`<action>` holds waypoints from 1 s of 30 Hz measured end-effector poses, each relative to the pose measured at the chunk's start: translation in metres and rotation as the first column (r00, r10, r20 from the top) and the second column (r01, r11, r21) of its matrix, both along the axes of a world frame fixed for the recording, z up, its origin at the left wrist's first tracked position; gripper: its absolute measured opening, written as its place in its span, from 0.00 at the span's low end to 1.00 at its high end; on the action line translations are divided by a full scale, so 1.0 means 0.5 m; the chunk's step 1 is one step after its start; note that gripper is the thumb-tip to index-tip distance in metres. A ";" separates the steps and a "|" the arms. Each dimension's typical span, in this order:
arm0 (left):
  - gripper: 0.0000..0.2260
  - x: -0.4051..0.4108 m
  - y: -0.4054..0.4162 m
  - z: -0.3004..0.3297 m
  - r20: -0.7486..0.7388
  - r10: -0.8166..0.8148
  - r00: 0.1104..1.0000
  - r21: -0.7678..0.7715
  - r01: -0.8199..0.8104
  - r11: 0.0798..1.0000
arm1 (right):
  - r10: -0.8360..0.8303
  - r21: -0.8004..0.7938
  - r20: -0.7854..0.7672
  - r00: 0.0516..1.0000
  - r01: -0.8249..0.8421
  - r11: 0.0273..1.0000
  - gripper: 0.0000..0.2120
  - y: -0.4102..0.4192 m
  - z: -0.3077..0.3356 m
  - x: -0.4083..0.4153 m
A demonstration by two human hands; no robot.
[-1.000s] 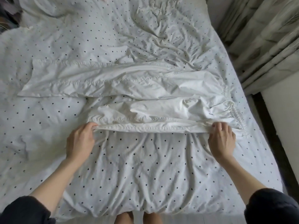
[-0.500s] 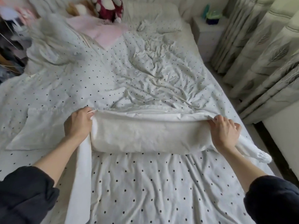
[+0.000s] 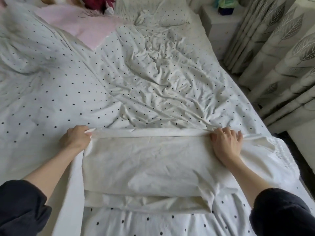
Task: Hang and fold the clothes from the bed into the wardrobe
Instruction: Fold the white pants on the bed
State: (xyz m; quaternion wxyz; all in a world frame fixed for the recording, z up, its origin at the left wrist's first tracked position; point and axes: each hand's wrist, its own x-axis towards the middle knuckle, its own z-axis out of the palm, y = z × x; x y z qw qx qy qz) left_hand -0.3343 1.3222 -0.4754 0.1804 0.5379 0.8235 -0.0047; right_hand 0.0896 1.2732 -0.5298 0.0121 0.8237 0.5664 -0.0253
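Note:
A white garment (image 3: 144,166) lies folded into a wide band on the polka-dot bed (image 3: 51,103), near its foot. My left hand (image 3: 75,137) grips the far left corner of the fold, fingers curled round the cloth. At the far right corner my right hand (image 3: 225,142) holds the folded edge, its fingers spread over the fabric. An elastic gathered end (image 3: 281,154) sticks out to the right, and a long white strip (image 3: 73,193) runs down under my left forearm.
A pink cloth (image 3: 88,26) and a dark red soft toy (image 3: 98,3) lie at the head of the bed. A white nightstand (image 3: 221,23) stands at the far right corner. Leaf-pattern curtains (image 3: 281,57) hang along the right side.
Both hands have carried the garment's near edge up and over onto the rest, making a fold. The doubled cloth has come down flat on the bed.

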 end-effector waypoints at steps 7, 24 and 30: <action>0.11 -0.026 -0.005 -0.076 0.149 0.058 0.987 -0.109 -0.042 0.993 | -0.066 -0.153 -0.098 0.993 0.051 0.987 0.21 0.016 -0.032 -0.027; 0.13 -0.152 -0.300 0.030 0.542 0.326 0.774 -0.383 -0.118 0.916 | 0.622 -0.080 -0.283 0.730 -0.664 0.743 0.27 -0.171 0.069 -0.494; 0.13 -0.288 -0.322 0.163 0.502 0.262 0.824 -0.301 -0.117 0.946 | 0.723 0.008 -0.136 0.678 -0.729 0.685 0.26 -0.214 0.099 -0.571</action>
